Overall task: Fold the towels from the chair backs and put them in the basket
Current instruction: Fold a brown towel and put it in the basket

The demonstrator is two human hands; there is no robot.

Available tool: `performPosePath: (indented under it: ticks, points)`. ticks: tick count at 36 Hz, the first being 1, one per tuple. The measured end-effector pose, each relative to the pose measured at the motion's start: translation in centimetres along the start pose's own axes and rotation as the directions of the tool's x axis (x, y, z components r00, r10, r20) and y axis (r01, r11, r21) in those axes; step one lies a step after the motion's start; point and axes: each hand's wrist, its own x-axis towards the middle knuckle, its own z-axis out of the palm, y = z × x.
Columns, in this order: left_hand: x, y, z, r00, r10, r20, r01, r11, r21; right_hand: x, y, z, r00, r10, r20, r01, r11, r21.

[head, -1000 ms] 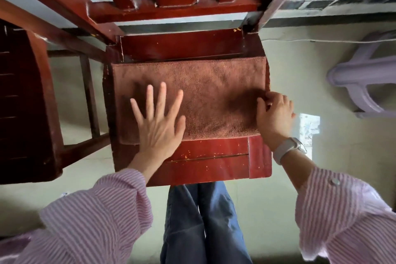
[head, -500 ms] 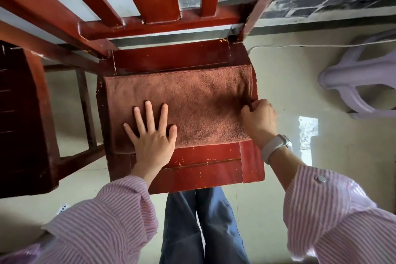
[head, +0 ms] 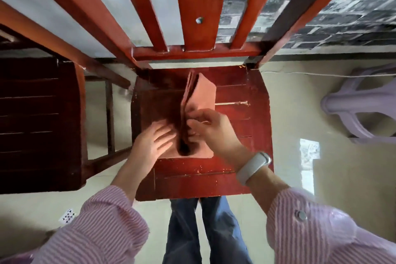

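The towel (head: 198, 100) lies on the seat of the red wooden chair (head: 240, 126), partly folded — its right half is lifted and stands up from the seat in a thick, doubled flap, while the lower layer lies flat under both hands. The cloth is a rusty pink-brown, and its raised edge runs from near the chair back toward the front of the seat.

The right hand (head: 211, 128) holds the flap at its near end, its fingers (head: 199, 114) curled and pinching the folded layers from the right side. The left hand (head: 153, 142) rests flat on the lower part of the towel just left of the flap, palm down, its fingers (head: 165, 134) spread a little; it is blurred, so finer detail is lost. A white wristband (head: 252, 167) sits on the right wrist, and both arms wear pink striped sleeves (head: 102, 227).

Blue trousers (head: 205, 231) show below the front edge of the seat. To the left stands a darker wooden chair (head: 38, 122), close beside the red one. On the pale floor (head: 289, 118) at the right lies a lilac plastic chair (head: 362, 105) on its side — well apart from the towel. A small playing card (head: 68, 216) lies on the floor at lower left. Behind the chair back is a dark brick wall (head: 332, 17).
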Motion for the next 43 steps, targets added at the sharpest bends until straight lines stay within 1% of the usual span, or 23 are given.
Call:
performPosePath:
  ticks: [1, 3, 5, 7, 9, 10, 12, 13, 14, 15, 18, 19, 21, 22, 24, 25, 27, 29, 30, 32, 36, 38, 43]
  points:
    - [0.0, 0.0, -0.8, 0.999, -0.049, -0.021, 0.047, 0.994, -0.096, 0.1, -0.2, 1.4, 0.998, -0.002, 0.068, 0.0, 1.0, 0.03]
    - [0.0, -0.4, -2.2, 0.992, -0.118, -0.046, 0.108, 0.976, -0.19, 0.7, 0.2, 3.2, 0.995, -0.053, 0.09, 0.064, 0.991, -0.12]
    - [0.0, -1.1, -3.2, 0.991, -0.115, -0.067, 0.105, 0.985, -0.138, 1.4, 0.8, 3.6, 0.997, -0.071, 0.041, 0.079, 0.961, -0.266]
    - [0.3, -2.0, -3.7, 0.993, -0.039, -0.11, 0.036, 0.999, -0.023, 2.2, 1.4, 3.2, 0.994, -0.105, -0.029, 0.084, 0.904, -0.42]
    - [0.6, -2.8, -3.6, 0.981, 0.106, -0.161, -0.078, 0.982, 0.17, 3.3, 1.6, 2.4, 0.982, -0.176, -0.07, 0.105, 0.814, -0.572]
    - [0.8, -3.2, -3.5, 0.965, 0.184, -0.184, -0.125, 0.949, 0.29, 3.9, 1.5, 2.0, 0.971, -0.231, -0.066, 0.138, 0.76, -0.635]
    - [1.4, -4.0, -3.3, 0.922, 0.31, -0.231, -0.168, 0.859, 0.483, 5.5, 1.1, 1.6, 0.94, -0.34, -0.018, 0.215, 0.633, -0.743]
    - [1.6, -4.3, -3.1, 0.888, 0.377, -0.264, -0.183, 0.816, 0.548, 6.2, 0.7, 1.5, 0.93, -0.366, 0.009, 0.233, 0.572, -0.787]
    - [1.7, -4.4, -2.8, 0.857, 0.416, -0.304, -0.183, 0.796, 0.577, 6.9, 0.1, 1.6, 0.928, -0.371, 0.037, 0.239, 0.516, -0.822]
    - [2.0, -4.6, -2.6, 0.836, 0.442, -0.325, -0.205, 0.801, 0.563, 7.8, -0.5, 1.8, 0.932, -0.356, 0.066, 0.238, 0.464, -0.853]
    - [1.9, -5.2, -2.6, 0.864, 0.386, -0.322, -0.267, 0.895, 0.357, 10.2, -2.2, 3.0, 0.955, -0.248, 0.166, 0.236, 0.29, -0.927]
    - [1.8, -5.4, -2.7, 0.87, 0.381, -0.312, -0.281, 0.905, 0.321, 10.9, -2.6, 3.4, 0.966, -0.195, 0.169, 0.218, 0.265, -0.939]
    - [1.4, -6.0, -3.1, 0.876, 0.392, -0.281, -0.316, 0.906, 0.281, 11.9, -3.1, 4.3, 0.98, -0.116, 0.162, 0.188, 0.263, -0.946]
    - [1.1, -6.0, -3.2, 0.878, 0.406, -0.254, -0.334, 0.899, 0.285, 12.2, -3.2, 4.7, 0.98, -0.107, 0.167, 0.192, 0.292, -0.937]
    - [0.8, -6.4, -3.2, 0.851, 0.472, -0.23, -0.374, 0.852, 0.366, 12.7, -3.6, 5.4, 0.975, -0.111, 0.192, 0.22, 0.387, -0.895]
    - [0.7, -6.7, -3.3, 0.826, 0.517, -0.226, -0.398, 0.818, 0.416, 12.7, -3.7, 5.7, 0.971, -0.11, 0.211, 0.238, 0.403, -0.884]
    - [0.4, -7.1, -3.4, 0.79, 0.573, -0.22, -0.42, 0.766, 0.487, 12.6, -4.1, 6.3, 0.961, -0.086, 0.262, 0.276, 0.353, -0.894]
    - [0.4, -7.5, -3.5, 0.767, 0.605, -0.213, -0.44, 0.738, 0.511, 12.4, -4.6, 6.7, 0.954, -0.032, 0.298, 0.293, 0.309, -0.905]
    - [0.3, -7.6, -3.6, 0.763, 0.608, -0.219, -0.44, 0.737, 0.514, 12.3, -4.8, 6.9, 0.952, 0.0, 0.308, 0.291, 0.324, -0.9]
    - [0.2, -7.7, -3.8, 0.766, 0.591, -0.252, -0.425, 0.76, 0.492, 12.2, -5.2, 7.0, 0.944, 0.033, 0.329, 0.29, 0.392, -0.873]
    - [0.0, -7.8, -4.2, 0.783, 0.515, -0.349, -0.362, 0.833, 0.417, 12.1, -5.3, 7.4, 0.937, -0.007, 0.351, 0.311, 0.48, -0.821]
    - [-0.1, -7.5, -4.3, 0.765, 0.509, -0.393, -0.351, 0.843, 0.408, 12.1, -5.0, 7.7, 0.935, -0.046, 0.352, 0.33, 0.479, -0.814]
    - [-0.3, -7.0, -4.6, 0.686, 0.53, -0.499, -0.28, 0.825, 0.491, 12.6, -3.3, 9.2, 0.939, -0.111, 0.324, 0.331, 0.537, -0.776]
